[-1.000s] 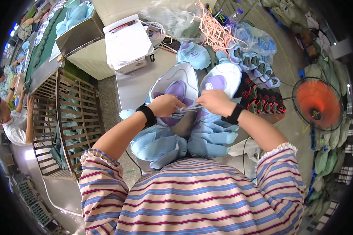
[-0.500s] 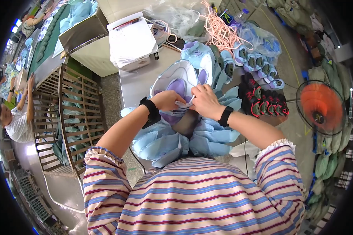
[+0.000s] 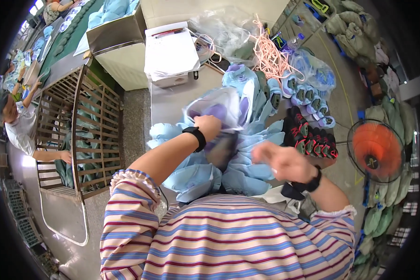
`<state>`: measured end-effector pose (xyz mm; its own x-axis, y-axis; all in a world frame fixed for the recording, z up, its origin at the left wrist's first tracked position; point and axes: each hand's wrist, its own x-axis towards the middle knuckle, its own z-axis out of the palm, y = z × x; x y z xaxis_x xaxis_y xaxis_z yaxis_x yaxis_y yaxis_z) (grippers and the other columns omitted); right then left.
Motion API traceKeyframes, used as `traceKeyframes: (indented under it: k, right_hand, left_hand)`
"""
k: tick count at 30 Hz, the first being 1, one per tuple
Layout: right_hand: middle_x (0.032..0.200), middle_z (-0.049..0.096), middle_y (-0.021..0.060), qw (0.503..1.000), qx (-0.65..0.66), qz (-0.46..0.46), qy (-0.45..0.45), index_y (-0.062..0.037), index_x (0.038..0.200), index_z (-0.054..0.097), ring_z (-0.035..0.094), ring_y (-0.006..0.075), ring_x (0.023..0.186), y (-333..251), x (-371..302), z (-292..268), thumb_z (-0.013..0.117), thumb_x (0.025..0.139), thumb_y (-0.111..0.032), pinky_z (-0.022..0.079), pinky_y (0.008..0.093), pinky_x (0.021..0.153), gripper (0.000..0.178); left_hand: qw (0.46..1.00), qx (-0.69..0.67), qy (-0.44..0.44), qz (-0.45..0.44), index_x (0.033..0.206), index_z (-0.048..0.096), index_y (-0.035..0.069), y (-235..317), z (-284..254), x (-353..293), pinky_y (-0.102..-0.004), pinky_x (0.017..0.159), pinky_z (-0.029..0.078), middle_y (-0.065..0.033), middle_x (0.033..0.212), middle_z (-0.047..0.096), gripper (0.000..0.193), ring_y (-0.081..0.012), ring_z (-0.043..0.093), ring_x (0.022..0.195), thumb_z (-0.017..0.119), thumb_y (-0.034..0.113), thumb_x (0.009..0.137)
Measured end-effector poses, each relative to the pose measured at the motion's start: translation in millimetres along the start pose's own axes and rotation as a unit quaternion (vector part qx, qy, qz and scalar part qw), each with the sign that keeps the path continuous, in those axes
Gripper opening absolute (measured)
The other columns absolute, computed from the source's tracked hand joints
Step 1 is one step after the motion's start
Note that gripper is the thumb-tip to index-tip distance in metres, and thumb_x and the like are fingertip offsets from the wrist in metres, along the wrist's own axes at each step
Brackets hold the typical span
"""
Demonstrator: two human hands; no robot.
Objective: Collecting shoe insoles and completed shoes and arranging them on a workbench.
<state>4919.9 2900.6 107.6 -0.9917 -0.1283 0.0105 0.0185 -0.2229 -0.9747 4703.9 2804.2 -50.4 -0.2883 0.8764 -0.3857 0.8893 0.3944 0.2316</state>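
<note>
My left hand (image 3: pixel 207 127) is closed on the near edge of a shoe upper (image 3: pixel 205 100), whose white and purple inside faces up, slightly blurred. Below that hand a dark rounded form (image 3: pixel 221 150) sticks up among light blue shoe uppers (image 3: pixel 191 176), which are fanned out on both sides in front of my body. My right hand (image 3: pixel 287 161) is apart from the upper, over the right part of the pile. Motion smears its fingers, so what it holds, if anything, does not show. Another light blue upper (image 3: pixel 238 77) lies just beyond.
Black and red shoe pieces (image 3: pixel 308 135) and blue ones (image 3: pixel 308 95) line the table's right side. Pink laces (image 3: pixel 268 51), papers (image 3: pixel 170 51) and a bottle (image 3: pixel 295 42) lie farther back. A slatted cart (image 3: pixel 79 135) and a person (image 3: pixel 21 123) are left, a fan (image 3: pixel 377 149) right.
My right hand has left the upper and moved right and toward me. My left hand stays on the upper. At left, the person's arm now reaches to the slatted cart.
</note>
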Motion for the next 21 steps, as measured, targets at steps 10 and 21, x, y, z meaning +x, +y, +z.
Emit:
traceKeyframes:
  k: [10, 21]
  right_hand:
    - [0.065, 0.056, 0.0039, 0.896, -0.349, 0.069, 0.266, -0.0003, 0.065, 0.05, 0.053, 0.0098, 0.062, 23, -5, -71, 0.05, 0.087, -0.013, 0.042, 0.025, 0.058, 0.025]
    - [0.055, 0.053, 0.0087, 0.772, -0.585, 0.164, 0.186, -0.0014, 0.081, 0.048, 0.056, 0.0193, 0.043, 35, 83, -89, 0.05, 0.085, -0.037, 0.044, 0.0314, 0.043, 0.036]
  left_hand:
    - [0.998, -0.003, -0.033, 0.052, 0.085, 0.067, 0.007, 2, -14, -5, -0.0396, 0.067, 0.051, -0.014, 0.087, 0.065, 0.021, -0.0301, 0.063, 0.083, 0.064, 0.022, 0.07]
    - [0.973, -0.118, 0.195, 0.021, 0.074, 0.063, 0.004, -54, -28, 5, -0.0361, 0.059, 0.047, -0.0092, 0.067, 0.063, 0.021, -0.0256, 0.061, 0.061, 0.053, 0.022, 0.079]
